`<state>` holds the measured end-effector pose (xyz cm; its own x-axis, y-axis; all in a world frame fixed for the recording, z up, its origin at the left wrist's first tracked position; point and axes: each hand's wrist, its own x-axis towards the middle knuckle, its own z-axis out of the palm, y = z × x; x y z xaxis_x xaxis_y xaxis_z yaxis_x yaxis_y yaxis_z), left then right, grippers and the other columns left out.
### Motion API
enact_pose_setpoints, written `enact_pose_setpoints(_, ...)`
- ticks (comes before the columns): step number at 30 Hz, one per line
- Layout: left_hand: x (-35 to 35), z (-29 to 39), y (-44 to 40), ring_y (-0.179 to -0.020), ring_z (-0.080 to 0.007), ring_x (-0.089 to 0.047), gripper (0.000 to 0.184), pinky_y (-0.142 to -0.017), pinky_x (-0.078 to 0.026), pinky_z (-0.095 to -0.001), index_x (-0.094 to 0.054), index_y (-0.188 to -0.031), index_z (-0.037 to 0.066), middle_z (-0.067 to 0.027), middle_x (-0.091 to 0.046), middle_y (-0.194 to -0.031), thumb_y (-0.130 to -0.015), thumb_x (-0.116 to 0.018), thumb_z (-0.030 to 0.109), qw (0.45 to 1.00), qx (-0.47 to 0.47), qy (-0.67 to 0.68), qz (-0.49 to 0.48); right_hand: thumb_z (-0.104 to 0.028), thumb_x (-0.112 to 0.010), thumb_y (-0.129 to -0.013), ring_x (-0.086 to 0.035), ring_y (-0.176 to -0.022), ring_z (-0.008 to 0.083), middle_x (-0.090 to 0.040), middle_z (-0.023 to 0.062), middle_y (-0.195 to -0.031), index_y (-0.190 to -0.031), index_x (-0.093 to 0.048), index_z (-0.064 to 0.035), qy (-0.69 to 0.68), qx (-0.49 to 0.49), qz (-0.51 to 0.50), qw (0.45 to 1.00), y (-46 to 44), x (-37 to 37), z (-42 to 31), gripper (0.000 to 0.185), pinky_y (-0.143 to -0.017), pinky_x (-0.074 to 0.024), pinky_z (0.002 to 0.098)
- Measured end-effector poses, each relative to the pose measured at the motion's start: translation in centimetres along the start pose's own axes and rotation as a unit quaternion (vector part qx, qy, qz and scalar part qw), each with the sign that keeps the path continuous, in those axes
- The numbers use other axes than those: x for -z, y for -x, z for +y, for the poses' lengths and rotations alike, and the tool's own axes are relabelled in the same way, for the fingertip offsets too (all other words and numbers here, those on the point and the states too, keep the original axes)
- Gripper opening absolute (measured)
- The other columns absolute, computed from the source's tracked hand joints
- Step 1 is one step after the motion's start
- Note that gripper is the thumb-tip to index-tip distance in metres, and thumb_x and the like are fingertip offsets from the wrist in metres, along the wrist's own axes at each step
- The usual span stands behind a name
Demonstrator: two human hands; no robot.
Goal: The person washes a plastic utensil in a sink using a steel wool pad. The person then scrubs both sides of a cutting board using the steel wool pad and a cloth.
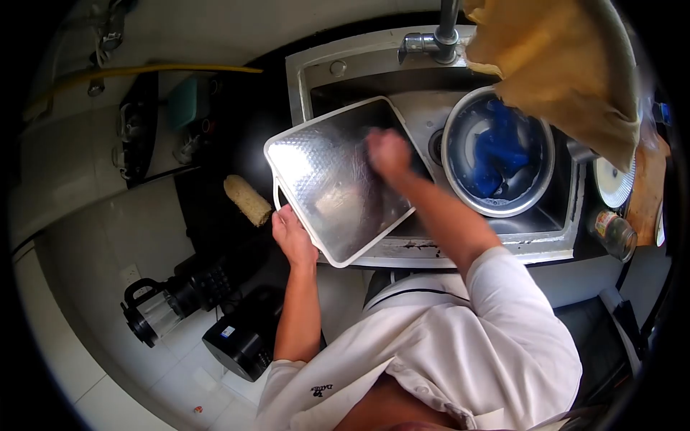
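Observation:
A rectangular cutting board (338, 179) with a dimpled, shiny silver face and a white rim is tilted over the left part of the sink. My left hand (291, 233) grips its white handle side at the lower left. On the board's wet-looking face, toward its right side, rests my right hand (390, 152), closed and blurred by motion. Anything inside those fingers is hidden. Right of the board, a round metal basin (448, 154) stands in the sink, with a blue cloth (503, 147) lying in water.
The faucet (431, 44) rises behind the sink (402, 251). A tan cloth (560, 65) hangs at upper right. A loofah (246, 200) lies on the dark counter, left. A glass jar (612, 233) and wooden board (645, 190) are at right; a blender (162, 309) stands lower left.

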<state>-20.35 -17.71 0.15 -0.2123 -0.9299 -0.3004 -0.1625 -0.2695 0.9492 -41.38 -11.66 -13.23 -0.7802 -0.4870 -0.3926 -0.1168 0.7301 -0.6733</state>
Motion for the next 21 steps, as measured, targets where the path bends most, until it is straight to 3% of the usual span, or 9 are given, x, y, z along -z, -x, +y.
enact_pose_setpoints(3, -0.2, 0.0, -0.1, -0.082, -0.0121, -0.059, 0.030, -0.076, -0.050, -0.0277, -0.051, -0.107, -0.001, -0.0074, -0.062, -0.093, -0.106, -0.046, 0.028, 0.999, -0.033, -0.030, 0.010, -0.041, -0.051, -0.096, -0.066, -0.077, 0.0425, -0.068, 0.0220, -0.082, -0.095, -0.066, -0.0032, 0.015, 0.108, 0.070, 0.992, -3.0, -2.0, 6.1, 0.041, -0.066, -0.0531, 0.0517)
enact_pose_setpoints(5, 0.9, -0.9, -0.7, -0.079, -0.0111, -0.057, 0.027, -0.074, -0.049, -0.0272, -0.050, -0.106, 0.000, -0.0058, -0.060, -0.090, -0.107, -0.045, 0.027, 0.998, -0.047, -0.034, 0.013, -0.039, -0.054, -0.095, -0.066, -0.075, 0.0431, -0.067, 0.0217, -0.084, -0.095, -0.066, -0.0036, -0.036, 0.160, 0.086, 0.983, 2.6, -1.8, -0.1, 0.037, -0.062, -0.0526, 0.0516)
enact_pose_setpoints(8, 1.2, -0.8, -0.4, -0.076, -0.0094, -0.054, 0.022, -0.070, -0.047, -0.0258, -0.049, -0.103, 0.001, -0.0034, -0.057, -0.086, -0.107, -0.044, 0.023, 0.998, -0.042, -0.042, 0.017, -0.025, -0.067, -0.088, -0.063, -0.064, 0.0300, -0.059, 0.0106, -0.084, -0.113, -0.069, -0.0116, -0.144, 0.360, 0.072, 0.919, 9.9, -0.2, -8.9, 0.028, -0.053, -0.0511, 0.0416)
enact_pose_setpoints(12, 0.9, 0.0, -0.6, -0.077, -0.0096, -0.055, 0.021, -0.071, -0.047, -0.0255, -0.049, -0.101, 0.001, -0.0040, -0.057, -0.087, -0.106, -0.044, 0.020, 0.999, -0.034, -0.024, -0.008, -0.034, -0.056, -0.095, -0.064, -0.069, 0.0378, -0.063, 0.0178, -0.090, -0.099, -0.071, -0.0111, -0.047, 0.320, 0.097, 0.941, 3.4, -0.6, -6.9, 0.028, -0.061, -0.0530, 0.0465)
enact_pose_setpoints(14, 0.7, 0.0, -0.6, -0.076, -0.0097, -0.055, 0.020, -0.071, -0.047, -0.0255, -0.048, -0.101, 0.001, -0.0044, -0.057, -0.087, -0.106, -0.044, 0.020, 0.999, -0.037, -0.014, -0.011, -0.031, -0.051, -0.097, -0.066, -0.077, 0.0417, -0.066, 0.0234, -0.086, -0.087, -0.070, -0.0083, 0.004, 0.081, 0.041, 0.996, -3.3, -2.9, -0.2, 0.031, -0.066, -0.0531, 0.0508)
enact_pose_setpoints(16, 0.9, -0.4, -0.5, -0.076, -0.0098, -0.055, 0.020, -0.071, -0.047, -0.0255, -0.048, -0.101, 0.000, -0.0048, -0.057, -0.087, -0.106, -0.044, 0.020, 0.999, -0.040, -0.006, -0.011, -0.031, -0.051, -0.096, -0.065, -0.076, 0.0427, -0.066, 0.0237, -0.083, -0.088, -0.068, -0.0071, -0.002, 0.054, 0.096, 0.994, -6.2, -2.7, 4.9, 0.031, -0.065, -0.0532, 0.0515)
enact_pose_setpoints(19, 0.4, 0.0, -0.4, -0.074, -0.0094, -0.052, 0.022, -0.070, -0.046, -0.0255, -0.049, -0.097, 0.001, -0.0038, -0.056, -0.086, -0.106, -0.044, 0.021, 0.999, -0.048, -0.021, 0.000, -0.034, -0.055, -0.095, -0.065, -0.070, 0.0400, -0.065, 0.0223, -0.087, -0.098, -0.070, -0.0107, -0.041, 0.119, 0.071, 0.989, 0.3, -1.5, -3.3, 0.028, -0.062, -0.0535, 0.0507)
enact_pose_setpoints(20, 0.4, 0.1, -0.3, -0.073, -0.0092, -0.052, 0.023, -0.069, -0.045, -0.0256, -0.049, -0.096, 0.002, -0.0034, -0.055, -0.086, -0.106, -0.044, 0.021, 0.999, -0.042, -0.022, 0.003, -0.033, -0.059, -0.094, -0.064, -0.066, 0.0385, -0.062, 0.0196, -0.090, -0.104, -0.070, -0.0129, -0.041, 0.289, 0.106, 0.951, 3.1, -1.1, -6.3, 0.025, -0.059, -0.0538, 0.0466)
enact_pose_setpoints(21, 0.5, 0.0, -0.4, -0.072, -0.0087, -0.051, 0.023, -0.067, -0.044, -0.0252, -0.049, -0.095, 0.002, -0.0026, -0.054, -0.084, -0.106, -0.044, 0.022, 0.999, -0.033, -0.039, 0.005, -0.030, -0.064, -0.091, -0.063, -0.063, 0.0364, -0.061, 0.0166, -0.089, -0.110, -0.070, -0.0147, -0.134, 0.336, 0.102, 0.927, 5.4, -1.7, -9.2, 0.025, -0.057, -0.0533, 0.0438)
